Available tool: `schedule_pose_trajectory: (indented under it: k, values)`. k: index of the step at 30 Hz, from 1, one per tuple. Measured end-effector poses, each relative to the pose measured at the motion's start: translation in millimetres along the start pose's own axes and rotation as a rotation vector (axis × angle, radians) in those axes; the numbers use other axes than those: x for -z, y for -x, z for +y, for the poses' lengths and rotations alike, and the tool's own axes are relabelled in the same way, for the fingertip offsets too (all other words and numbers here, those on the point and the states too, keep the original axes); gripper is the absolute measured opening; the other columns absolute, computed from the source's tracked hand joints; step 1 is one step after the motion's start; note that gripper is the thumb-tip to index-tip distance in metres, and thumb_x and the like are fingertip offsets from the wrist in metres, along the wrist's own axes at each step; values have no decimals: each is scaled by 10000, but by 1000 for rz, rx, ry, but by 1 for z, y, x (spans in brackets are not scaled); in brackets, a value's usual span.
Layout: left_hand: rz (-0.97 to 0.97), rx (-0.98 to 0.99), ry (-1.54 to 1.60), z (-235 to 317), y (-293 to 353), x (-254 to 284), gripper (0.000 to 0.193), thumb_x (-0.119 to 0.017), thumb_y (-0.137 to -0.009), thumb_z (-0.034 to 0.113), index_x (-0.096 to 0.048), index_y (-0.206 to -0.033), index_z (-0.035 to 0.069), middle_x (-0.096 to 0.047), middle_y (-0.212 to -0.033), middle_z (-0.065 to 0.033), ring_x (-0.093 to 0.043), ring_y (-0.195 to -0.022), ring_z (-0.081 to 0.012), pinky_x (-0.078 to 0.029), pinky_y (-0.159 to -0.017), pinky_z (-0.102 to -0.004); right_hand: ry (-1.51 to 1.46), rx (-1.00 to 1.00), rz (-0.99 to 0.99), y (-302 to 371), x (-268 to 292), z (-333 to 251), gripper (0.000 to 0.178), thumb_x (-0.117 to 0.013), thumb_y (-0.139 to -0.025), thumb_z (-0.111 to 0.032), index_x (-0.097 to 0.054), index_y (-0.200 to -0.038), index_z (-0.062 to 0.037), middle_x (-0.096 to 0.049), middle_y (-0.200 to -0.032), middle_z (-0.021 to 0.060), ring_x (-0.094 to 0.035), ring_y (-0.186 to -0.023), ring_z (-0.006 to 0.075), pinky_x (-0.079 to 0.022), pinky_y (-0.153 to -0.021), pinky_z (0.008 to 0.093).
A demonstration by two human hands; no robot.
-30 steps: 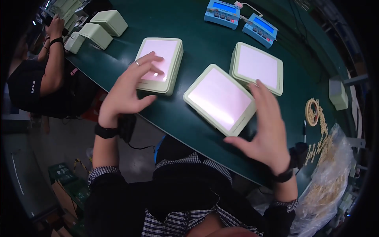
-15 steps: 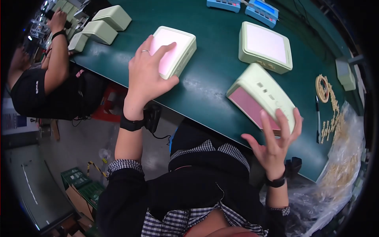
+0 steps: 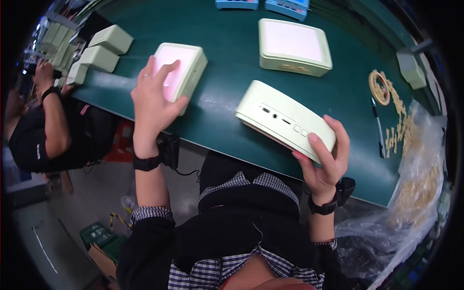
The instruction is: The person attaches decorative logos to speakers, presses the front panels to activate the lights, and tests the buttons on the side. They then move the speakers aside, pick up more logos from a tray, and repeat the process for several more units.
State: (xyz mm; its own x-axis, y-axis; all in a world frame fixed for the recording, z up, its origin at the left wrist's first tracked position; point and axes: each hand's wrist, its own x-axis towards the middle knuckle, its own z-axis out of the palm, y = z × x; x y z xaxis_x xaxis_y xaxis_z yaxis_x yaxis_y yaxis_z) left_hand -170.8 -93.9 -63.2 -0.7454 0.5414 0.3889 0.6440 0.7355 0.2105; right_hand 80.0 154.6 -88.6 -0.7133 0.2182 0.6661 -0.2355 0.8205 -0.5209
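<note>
A dark green counter (image 3: 227,53) runs across the view, with a co-worker (image 3: 29,147) in black at its left side. A clear plastic bag (image 3: 413,186) with tan bits inside lies at its right edge. On the counter, a flat cream device (image 3: 294,44) lies screen up toward the far side. Nearer, a tilted cream device (image 3: 285,121) has its slotted side turned up; the right hand (image 3: 328,162) grips its right end, thumb below, one finger on the buttoned side. To the left, under the left hand (image 3: 155,104), is a pale-screened device (image 3: 188,63); that hand's fingers are spread over the screen with the thumb at its near side, and whether they grip it I cannot tell. Cream casings (image 3: 100,58) stand at the counter's left, by the co-worker. Two blue boxes (image 3: 287,7) are cut off by the top edge. At the right lie a tan ring (image 3: 371,89), a pen (image 3: 378,128) beside it, and small tan sticks (image 3: 400,107) scattered near both
</note>
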Motion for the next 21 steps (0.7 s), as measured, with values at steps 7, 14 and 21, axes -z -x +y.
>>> schedule_pose_trajectory:
  k: [7, 14, 21]
  values:
    - [-24, 57, -32, 6, 3, 1, 658, -726, -600, 300, -626, -1246, 231, -471, -1378, -323, -452, -1287, -451, -411, -990, -508, -8, 8, 28, 0, 0, 1, 437, -818, -736, -130, -666, -1143, -76, -494, -1316, 277, -547, -1153, 416, -476, -945, 463]
    - [6, -1, 27, 3, -3, -8, 634, -731, -616, 286, -628, -1230, 169, -508, -1357, -294, -473, -1277, -438, -418, -997, -513, 105, -37, -82, -12, 10, -11, 434, -811, -701, -104, -712, -1123, -127, -498, -1265, 239, -542, -1088, 375, -472, -900, 431]
    - [15, -16, -39, -5, -2, -9, 666, -738, -615, 236, -607, -1262, 145, -544, -1328, -279, -470, -1304, -415, -436, -1010, -488, 13, -48, -105, -17, 3, -10, 378, -834, -712, -148, -717, -1071, -130, -524, -1246, 239, -576, -1063, 366, -514, -851, 404]
